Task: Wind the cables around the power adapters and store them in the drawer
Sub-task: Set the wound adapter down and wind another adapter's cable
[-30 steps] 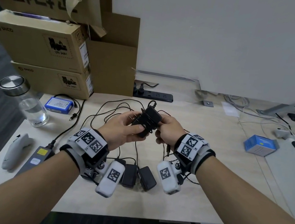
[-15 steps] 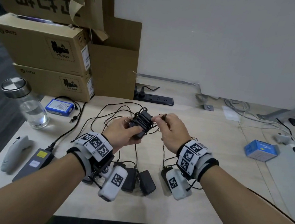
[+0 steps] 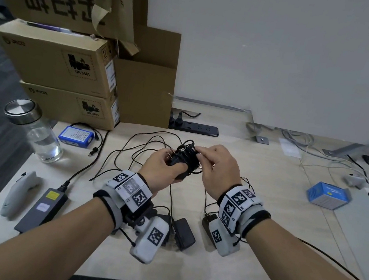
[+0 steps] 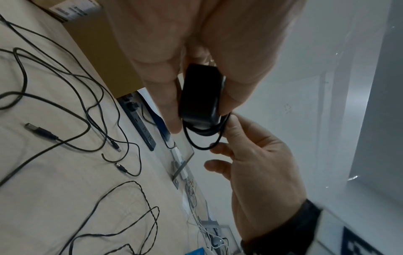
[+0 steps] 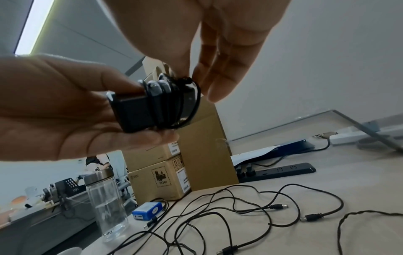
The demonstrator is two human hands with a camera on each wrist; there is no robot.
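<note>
- Above the middle of the desk (image 3: 257, 257), in the head view, the left hand (image 3: 162, 170) grips a black adapter (image 3: 179, 162) between thumb and fingers, well clear of the surface.
- Its cable (image 3: 189, 151) is looped around the adapter's body; the right hand (image 3: 218, 168) pinches the cable at the top of the coil.
- Loose cables (image 3: 129, 153) lie spread on the desk to the left of the hands; more adapters (image 3: 183, 233) lie near the front edge, partly hidden by the wrists.
- Far left stand cardboard boxes (image 3: 59, 60), with a glass bottle (image 3: 37, 133) and a small blue box (image 3: 76, 136) nearer.
- From the left wrist, the adapter (image 4: 200, 96) sits clamped between the left hand's fingers (image 4: 165, 96) and thumb, a cable loop (image 4: 202, 143) hanging off its end against the right hand (image 4: 259, 172).
- From the right wrist, several cable turns (image 5: 167, 103) wrap the adapter (image 5: 135, 112); the right fingertips (image 5: 218, 86) touch the end of the coil, and the left hand (image 5: 56, 107) holds the other end.
- A black power strip (image 5: 279, 170) lies far behind.
</note>
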